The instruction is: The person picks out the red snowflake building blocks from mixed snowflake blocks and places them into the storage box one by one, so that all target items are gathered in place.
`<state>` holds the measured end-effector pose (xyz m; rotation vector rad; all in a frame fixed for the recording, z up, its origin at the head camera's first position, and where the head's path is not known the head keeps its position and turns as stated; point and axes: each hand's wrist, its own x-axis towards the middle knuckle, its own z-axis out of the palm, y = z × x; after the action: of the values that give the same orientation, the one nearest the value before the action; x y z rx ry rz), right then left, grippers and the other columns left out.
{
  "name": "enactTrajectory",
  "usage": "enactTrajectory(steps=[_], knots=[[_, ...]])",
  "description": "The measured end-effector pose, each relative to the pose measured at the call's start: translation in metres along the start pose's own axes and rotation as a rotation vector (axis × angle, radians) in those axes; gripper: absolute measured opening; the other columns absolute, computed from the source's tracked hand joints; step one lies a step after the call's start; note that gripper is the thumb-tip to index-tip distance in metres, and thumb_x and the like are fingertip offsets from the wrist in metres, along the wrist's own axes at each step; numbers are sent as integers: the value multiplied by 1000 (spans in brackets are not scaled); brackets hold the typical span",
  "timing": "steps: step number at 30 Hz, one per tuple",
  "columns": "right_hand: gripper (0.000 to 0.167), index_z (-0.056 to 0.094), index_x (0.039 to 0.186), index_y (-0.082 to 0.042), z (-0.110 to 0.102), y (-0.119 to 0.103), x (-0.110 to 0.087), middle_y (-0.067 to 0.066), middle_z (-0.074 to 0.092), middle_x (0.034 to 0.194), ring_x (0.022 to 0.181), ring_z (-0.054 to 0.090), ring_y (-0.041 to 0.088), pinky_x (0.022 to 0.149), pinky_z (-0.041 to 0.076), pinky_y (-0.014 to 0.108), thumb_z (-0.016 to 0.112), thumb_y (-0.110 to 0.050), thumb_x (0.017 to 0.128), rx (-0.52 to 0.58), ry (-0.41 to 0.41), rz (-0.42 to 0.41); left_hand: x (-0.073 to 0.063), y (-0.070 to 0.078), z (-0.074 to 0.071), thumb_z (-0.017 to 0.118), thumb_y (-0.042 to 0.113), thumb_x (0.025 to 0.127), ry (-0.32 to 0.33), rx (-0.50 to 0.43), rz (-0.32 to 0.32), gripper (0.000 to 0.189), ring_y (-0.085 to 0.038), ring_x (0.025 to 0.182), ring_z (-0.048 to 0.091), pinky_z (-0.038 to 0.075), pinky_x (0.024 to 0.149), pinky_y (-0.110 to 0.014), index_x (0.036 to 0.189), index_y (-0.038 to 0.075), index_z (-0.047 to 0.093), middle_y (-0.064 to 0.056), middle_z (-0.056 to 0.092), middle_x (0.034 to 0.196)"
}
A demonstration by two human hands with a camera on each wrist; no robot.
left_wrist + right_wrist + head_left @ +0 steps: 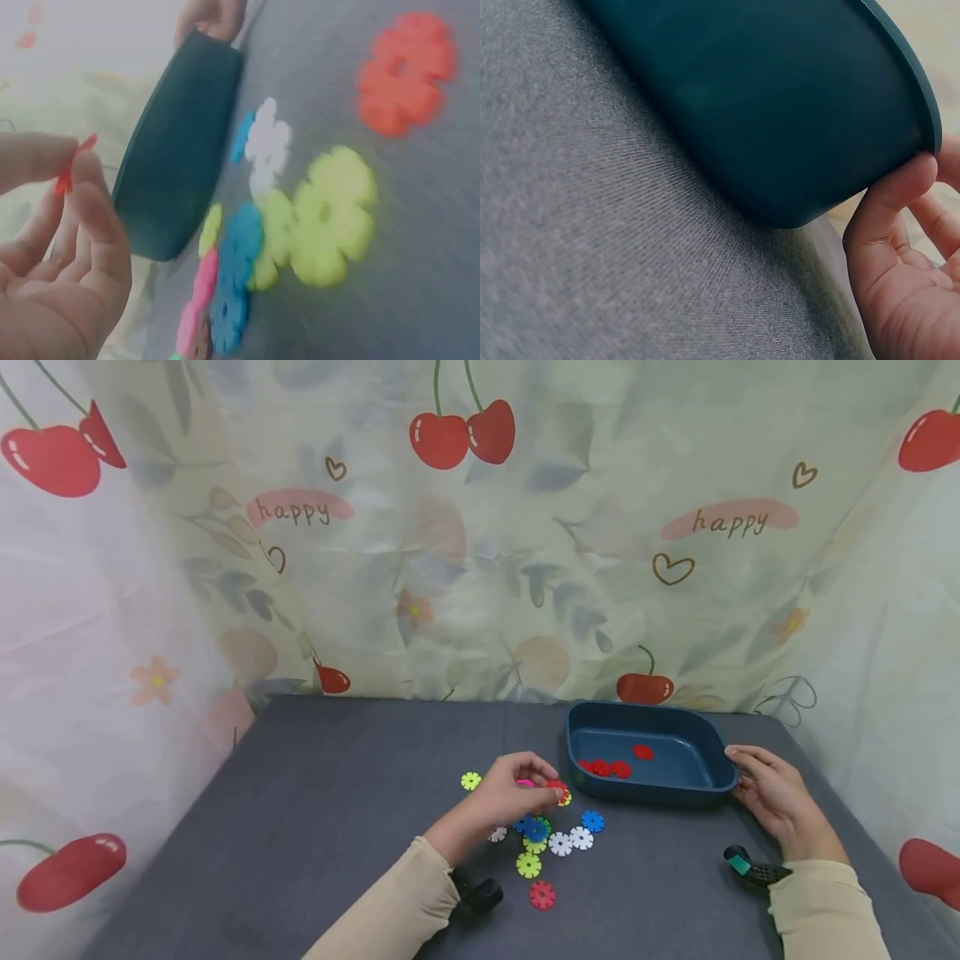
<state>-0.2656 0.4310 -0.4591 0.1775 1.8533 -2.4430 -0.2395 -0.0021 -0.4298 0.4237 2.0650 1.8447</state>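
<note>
In the head view my left hand (510, 787) pinches a red notched snowflake disc (557, 788) between thumb and fingertips, near the front left of a dark blue plastic tray (652, 792). The left wrist view shows that red disc (64, 181) nearly edge-on. My right hand (780, 797) grips the tray's right end, thumb low on the outside by the rim (933, 124) in the right wrist view. Inside the tray lie several red discs (620, 769). Below my left hand, blue discs (535, 829), white discs (560, 843) and yellow-green ones (528, 865) lie loosely grouped, some overlapping.
One red disc (542, 895) lies apart toward the front, and a yellow-green disc (471, 781) sits left of the group. Dark grey cloth (337, 810) covers the table. A printed curtain (450, 568) hangs behind and at both sides. Black straps (753, 868) circle the wrists.
</note>
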Motion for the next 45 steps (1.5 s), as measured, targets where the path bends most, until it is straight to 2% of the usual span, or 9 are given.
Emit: enactTrajectory(steps=[6,9,14,18,21,26,33,40,45], knots=[[15,79,106,-17,0,1,-3,-6,68,100,81,69,10,71,58,27,64,-17,107,11,-1,-17,24,-1,13,80,23,97,75,-89,-43,23,-39,105,75,63,88,-41,114,11,71,-4,78,100],[16,79,106,-16,0,2,-3,-6,69,100,82,70,11,71,58,27,64,-15,107,23,-7,-18,31,-2,18,80,20,97,90,-178,-52,23,-34,104,77,63,93,-43,115,9,70,-6,79,101],[18,79,107,-16,0,2,-2,-5,69,101,83,70,11,72,58,27,61,-14,109,32,-18,-18,38,-3,26,80,14,96,110,-322,-36,25,-17,90,78,62,96,-43,116,4,69,-10,79,104],[20,80,107,-16,0,2,-1,-6,69,101,82,70,11,72,58,27,60,-13,109,34,-30,-16,41,-7,30,82,14,94,135,-381,-40,30,-15,88,78,63,94,-39,118,3,68,-9,79,103],[20,80,107,-16,1,3,-1,-6,70,101,82,70,11,72,58,28,60,-13,109,39,-36,-10,41,-10,31,84,14,92,152,-404,-54,36,-16,88,78,62,96,-41,121,1,67,-9,78,101],[20,80,106,-16,2,2,-1,-6,69,100,81,70,11,71,58,28,60,-13,109,28,-25,-6,41,-13,32,86,13,90,168,-398,-44,43,-16,88,78,61,99,-45,125,-2,64,-7,75,98],[18,80,106,-18,2,-1,0,-6,69,99,81,70,11,71,58,28,62,-15,109,19,-7,-5,44,-12,28,85,14,90,162,-358,-22,46,-15,90,77,62,97,-44,126,-4,63,-6,74,99],[17,80,106,-16,1,-1,0,-5,69,99,81,70,11,71,58,28,63,-14,108,34,-6,-8,39,-9,19,85,19,90,155,-273,-18,40,-37,107,74,61,91,-41,122,3,67,-5,74,101],[16,79,106,-16,1,-1,0,-5,69,100,81,69,11,71,58,27,64,-16,108,24,-11,-7,32,-6,12,86,22,89,154,-187,-15,40,-36,100,73,60,89,-44,120,3,69,-4,74,100]])
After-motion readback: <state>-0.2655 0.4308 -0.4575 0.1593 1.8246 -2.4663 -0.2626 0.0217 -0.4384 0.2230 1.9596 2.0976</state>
